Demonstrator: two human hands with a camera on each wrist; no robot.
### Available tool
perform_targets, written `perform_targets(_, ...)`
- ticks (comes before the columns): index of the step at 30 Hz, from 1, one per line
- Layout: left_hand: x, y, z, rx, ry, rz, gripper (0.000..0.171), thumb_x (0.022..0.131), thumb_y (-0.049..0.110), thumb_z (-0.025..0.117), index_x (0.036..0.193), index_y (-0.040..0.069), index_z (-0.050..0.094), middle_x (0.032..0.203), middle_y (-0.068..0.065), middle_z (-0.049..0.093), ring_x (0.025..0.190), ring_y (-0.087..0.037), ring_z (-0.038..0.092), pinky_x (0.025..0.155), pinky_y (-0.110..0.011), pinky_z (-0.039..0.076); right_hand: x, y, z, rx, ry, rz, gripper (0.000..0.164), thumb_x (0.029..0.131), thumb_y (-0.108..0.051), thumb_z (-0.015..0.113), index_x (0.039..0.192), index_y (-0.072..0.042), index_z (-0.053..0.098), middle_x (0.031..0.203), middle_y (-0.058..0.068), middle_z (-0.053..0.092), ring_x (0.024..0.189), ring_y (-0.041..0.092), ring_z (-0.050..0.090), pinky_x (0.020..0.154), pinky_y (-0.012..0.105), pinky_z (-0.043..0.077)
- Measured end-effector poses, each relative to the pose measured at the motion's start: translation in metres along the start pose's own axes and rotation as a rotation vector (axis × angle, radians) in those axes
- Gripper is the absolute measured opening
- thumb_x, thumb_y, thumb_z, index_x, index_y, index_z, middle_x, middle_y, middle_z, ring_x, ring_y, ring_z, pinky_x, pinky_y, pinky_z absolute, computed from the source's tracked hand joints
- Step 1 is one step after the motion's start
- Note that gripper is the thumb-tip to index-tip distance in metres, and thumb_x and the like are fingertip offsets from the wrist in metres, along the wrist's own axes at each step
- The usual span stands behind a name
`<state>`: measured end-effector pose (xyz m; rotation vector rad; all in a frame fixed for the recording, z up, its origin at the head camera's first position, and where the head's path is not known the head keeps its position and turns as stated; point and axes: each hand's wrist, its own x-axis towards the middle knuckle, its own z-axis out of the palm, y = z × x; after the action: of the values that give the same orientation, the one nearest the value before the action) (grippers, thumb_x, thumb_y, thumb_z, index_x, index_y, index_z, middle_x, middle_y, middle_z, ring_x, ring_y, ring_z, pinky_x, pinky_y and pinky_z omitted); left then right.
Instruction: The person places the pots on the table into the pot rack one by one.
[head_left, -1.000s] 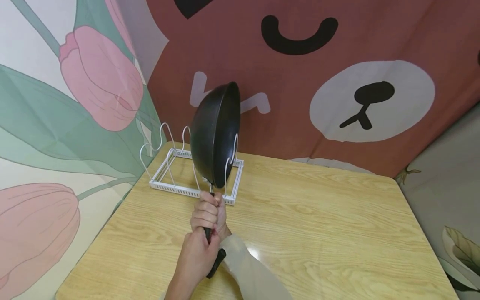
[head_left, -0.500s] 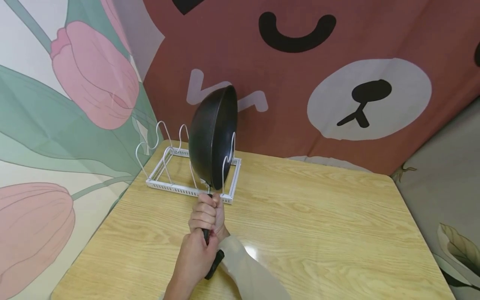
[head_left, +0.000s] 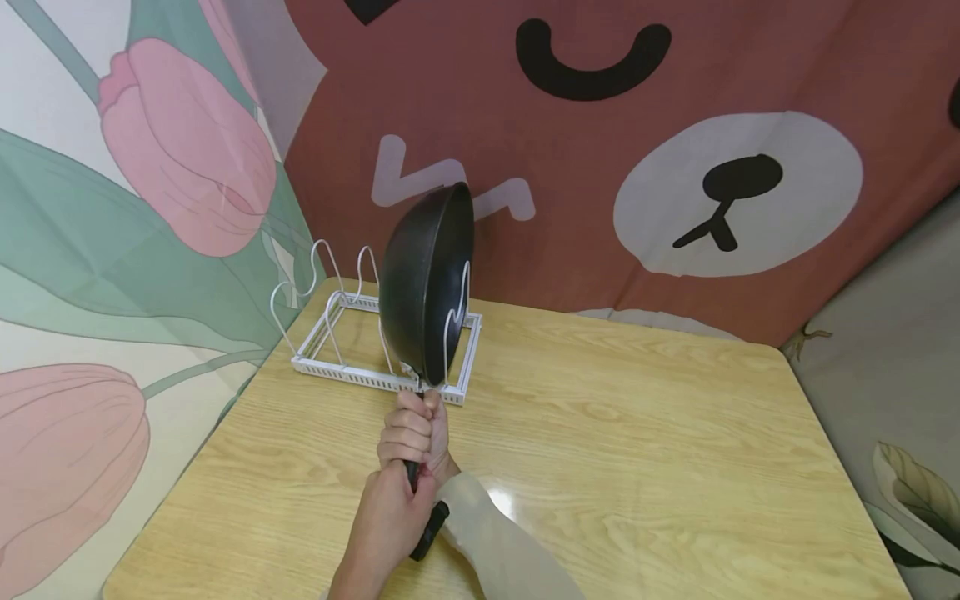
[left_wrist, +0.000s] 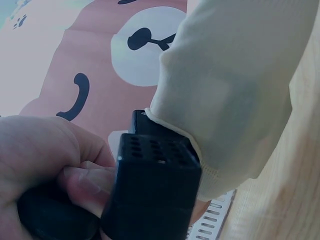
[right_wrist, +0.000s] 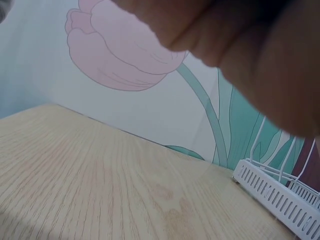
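Observation:
A black wok (head_left: pixel 408 283) stands on edge in the head view, its hollow side turned right. It overlaps the right part of a white wire pan rack (head_left: pixel 352 375), between two wire dividers. My right hand (head_left: pixel 408 432) grips the handle close to the wok, fingers curled round it. Just below, my left hand (head_left: pixel 392 510) grips the lower handle (head_left: pixel 412 473). The left wrist view has the left hand (left_wrist: pixel 45 155) around the black rounded handle end (left_wrist: pixel 55 215). Blurred fingers of the right hand (right_wrist: pixel 235 55) fill the top of the right wrist view.
The rack rests at the back left of a wooden table (head_left: pixel 637 450), near the corner of two printed cloth walls. A black perforated box (left_wrist: pixel 155 175) sits at the cuff of the right sleeve (left_wrist: pixel 230 95). The red bear cloth (head_left: pixel 570 192) hangs behind the table.
The wok has sunk a little lower into the rack, its top edge dropping in the head view. Both hands keep their grip on the handle. The view has shifted slightly.

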<state>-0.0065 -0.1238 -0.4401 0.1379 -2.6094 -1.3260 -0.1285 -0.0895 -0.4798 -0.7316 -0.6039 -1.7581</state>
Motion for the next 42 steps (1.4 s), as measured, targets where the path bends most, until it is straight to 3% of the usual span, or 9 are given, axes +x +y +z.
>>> perform_targets(30,-0.0012,-0.0058,0.0023,-0.001,-0.005,0.003,0.027,0.087,-0.002,0.063,0.071,0.013,0.048,0.056,0.01,0.04,0.045,-0.002,0.038,0.037,-0.024,0.032,-0.006,-0.0005,-0.0054,-0.019,0.01,0.006,0.03,0.089,-0.023,0.056,0.065,-0.023,0.037,0.044,-0.013,0.031,0.035,0.0,0.032,0.039,0.016,0.035)
perform_targets(42,-0.002,-0.0099,0.0031,-0.018,-0.033,-0.029,0.03,0.088,0.0,0.062,0.068,0.014,0.045,0.054,0.011,0.038,0.042,0.0,0.035,0.036,-0.022,0.029,-0.0081,0.0005,-0.0068,-0.028,0.019,0.001,0.03,0.088,-0.024,0.056,0.066,-0.023,0.037,0.044,-0.013,0.03,0.035,0.0,0.032,0.039,0.015,0.035)
